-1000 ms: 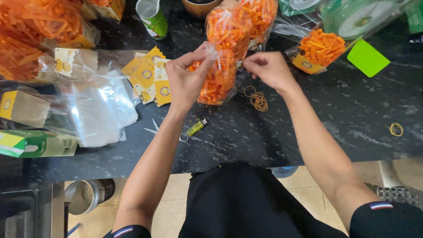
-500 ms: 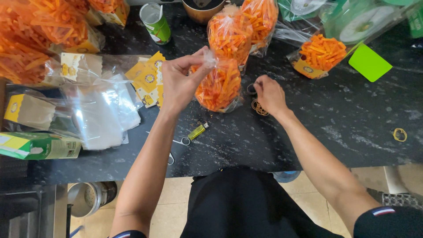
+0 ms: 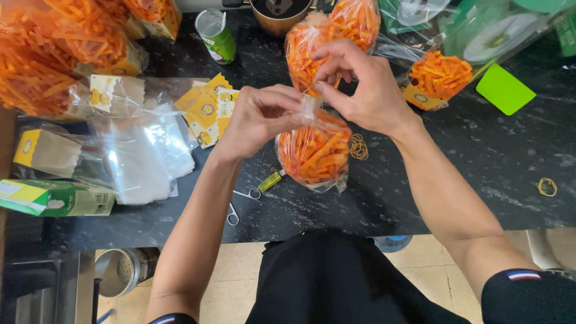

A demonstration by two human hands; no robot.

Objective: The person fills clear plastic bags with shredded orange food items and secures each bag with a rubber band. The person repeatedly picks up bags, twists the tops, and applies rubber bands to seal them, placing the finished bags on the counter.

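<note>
While both hands meet above the middle of the dark stone desk, a clear plastic bag of orange snack sticks stands between them, its filled body resting on the desk and its gathered neck rising to the fingers. The left hand is closed in a pinch on the twisted neck of the bag, thumb and fingers pressed together around the plastic. The right hand sits just above and beside it, fingers curled and pinching at the same neck from the far side; whether it also holds a rubber band I cannot tell. So the bag hangs directly below the hands, its long axis roughly upright and tilted a little toward the person, and both hands are equally close, touching it at the top.

Just right of the bag lies a small heap of rubber bands, nearest the right hand; a single band lies well apart at the right. Near the bag's lower left are a small yellow-green lighter and scissors. Filled bags stand behind, yellow labels and empty clear bags to the left, and a green card to the right.
</note>
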